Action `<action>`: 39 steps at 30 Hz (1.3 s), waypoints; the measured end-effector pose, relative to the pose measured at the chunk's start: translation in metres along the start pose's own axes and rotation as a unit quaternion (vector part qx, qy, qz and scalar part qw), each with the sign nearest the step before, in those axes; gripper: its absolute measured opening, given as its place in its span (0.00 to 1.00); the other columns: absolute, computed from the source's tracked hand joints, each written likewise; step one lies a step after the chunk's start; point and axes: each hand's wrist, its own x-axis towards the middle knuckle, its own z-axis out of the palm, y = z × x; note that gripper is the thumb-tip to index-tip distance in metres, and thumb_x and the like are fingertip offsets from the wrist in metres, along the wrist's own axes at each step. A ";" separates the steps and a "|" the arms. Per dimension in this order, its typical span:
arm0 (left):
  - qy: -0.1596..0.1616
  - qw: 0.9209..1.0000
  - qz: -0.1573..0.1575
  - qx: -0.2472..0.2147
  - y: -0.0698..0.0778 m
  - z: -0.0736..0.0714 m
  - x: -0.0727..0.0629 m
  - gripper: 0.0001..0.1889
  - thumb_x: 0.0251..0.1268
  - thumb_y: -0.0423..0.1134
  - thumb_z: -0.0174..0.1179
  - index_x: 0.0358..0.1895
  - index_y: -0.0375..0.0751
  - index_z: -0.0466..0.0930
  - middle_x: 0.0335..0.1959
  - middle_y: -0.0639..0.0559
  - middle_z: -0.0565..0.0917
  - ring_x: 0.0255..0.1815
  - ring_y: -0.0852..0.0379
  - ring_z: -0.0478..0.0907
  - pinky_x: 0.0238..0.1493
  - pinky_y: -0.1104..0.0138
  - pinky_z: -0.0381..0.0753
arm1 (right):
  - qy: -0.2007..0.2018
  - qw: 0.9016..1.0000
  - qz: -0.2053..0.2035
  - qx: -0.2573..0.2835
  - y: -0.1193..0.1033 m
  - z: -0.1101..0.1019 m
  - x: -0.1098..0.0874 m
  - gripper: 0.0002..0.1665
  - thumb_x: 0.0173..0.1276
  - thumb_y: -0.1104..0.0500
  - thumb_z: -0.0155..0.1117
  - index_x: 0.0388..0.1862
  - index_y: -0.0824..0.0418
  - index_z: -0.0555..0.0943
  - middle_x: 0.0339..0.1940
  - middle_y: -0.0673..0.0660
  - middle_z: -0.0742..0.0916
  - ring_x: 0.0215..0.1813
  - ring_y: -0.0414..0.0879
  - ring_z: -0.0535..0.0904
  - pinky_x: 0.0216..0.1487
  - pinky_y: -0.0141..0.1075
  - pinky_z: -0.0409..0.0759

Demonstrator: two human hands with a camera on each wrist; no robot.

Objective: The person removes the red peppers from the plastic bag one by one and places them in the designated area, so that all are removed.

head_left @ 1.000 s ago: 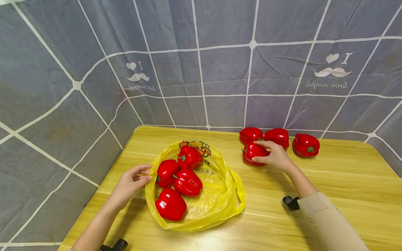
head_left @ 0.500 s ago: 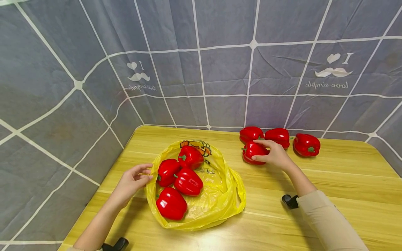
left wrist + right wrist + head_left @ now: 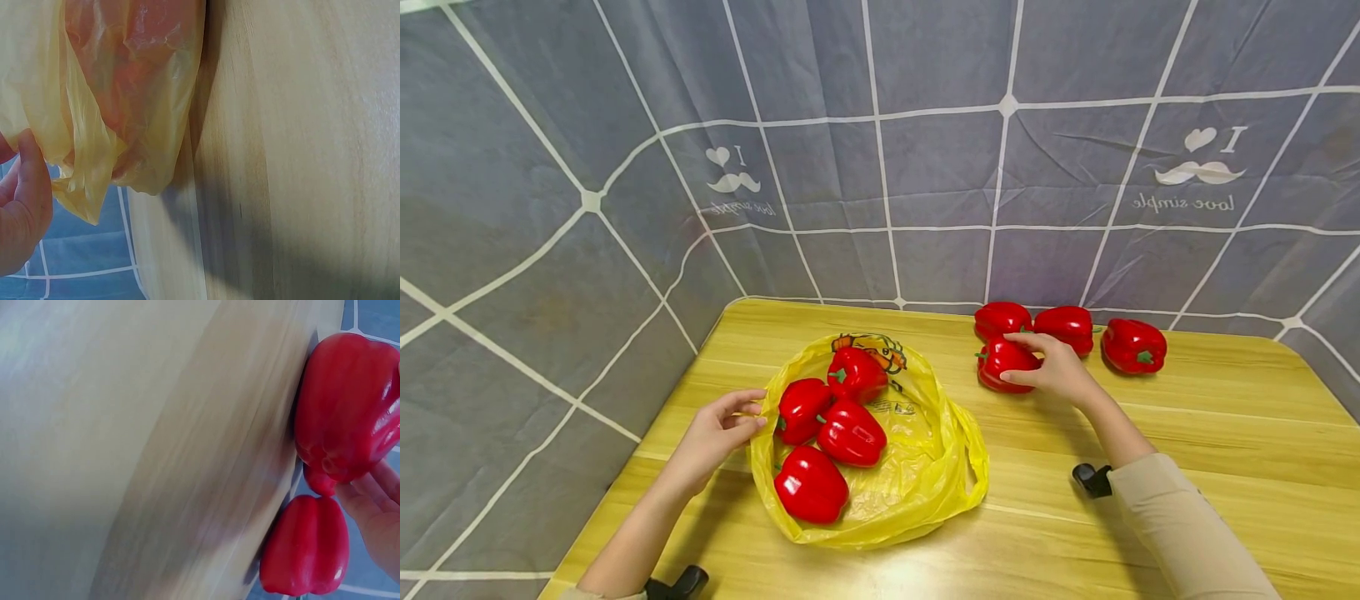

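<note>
My left hand (image 3: pixel 711 437) pinches the left rim of a yellow plastic bag (image 3: pixel 951 454), which lies wide open with several red bell peppers (image 3: pixel 850 433) inside. In the left wrist view, thumb and fingers of the left hand (image 3: pixel 25 206) meet at a fold of the thin bag (image 3: pixel 150 137), peppers showing through it. To the right of the bag, my right hand (image 3: pixel 1060 372) grips a glossy red bell pepper (image 3: pixel 997 367) between thumb and fingers. The right wrist view has this pepper (image 3: pixel 344 400) large, close over the table, with the right hand (image 3: pixel 378 519) partly cut off.
Behind the gripped pepper sit two more bell peppers, one at left (image 3: pixel 1002 317) and one at right (image 3: pixel 1066 327). Another pepper (image 3: pixel 1133 346) stands farther right. A grey checked curtain (image 3: pixel 940 192) borders the back and left of the wooden table (image 3: pixel 1225 467).
The gripped pepper has shifted very slightly left against its neighbours. The left hand keeps its hold on the bag rim, and the view has drifted a little.
</note>
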 end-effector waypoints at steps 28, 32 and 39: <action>-0.005 1.000 0.005 0.001 -0.002 -0.001 0.001 0.22 0.62 0.30 0.57 0.60 0.28 0.68 0.43 0.39 0.73 0.35 0.60 0.74 0.36 0.70 0.78 | -0.048 0.994 -0.071 0.062 -0.062 -0.031 0.014 0.33 0.54 0.56 0.73 0.59 0.60 0.75 0.56 0.60 0.80 0.56 0.57 0.73 0.54 0.53 0.73; -0.006 1.000 0.007 0.000 -0.002 -0.002 0.000 0.22 0.62 0.30 0.57 0.60 0.27 0.68 0.42 0.39 0.73 0.34 0.61 0.74 0.35 0.70 0.78 | -0.082 0.989 -0.089 0.082 -0.082 -0.031 0.021 0.32 0.55 0.57 0.72 0.60 0.61 0.75 0.56 0.58 0.80 0.56 0.54 0.74 0.54 0.52 0.74; -0.005 1.000 0.009 0.002 -0.003 -0.001 0.000 0.22 0.62 0.29 0.57 0.59 0.27 0.68 0.42 0.39 0.73 0.33 0.61 0.74 0.35 0.71 0.78 | -0.126 0.980 -0.132 0.083 -0.111 -0.021 0.037 0.30 0.55 0.58 0.72 0.58 0.60 0.76 0.56 0.55 0.80 0.55 0.51 0.74 0.56 0.49 0.72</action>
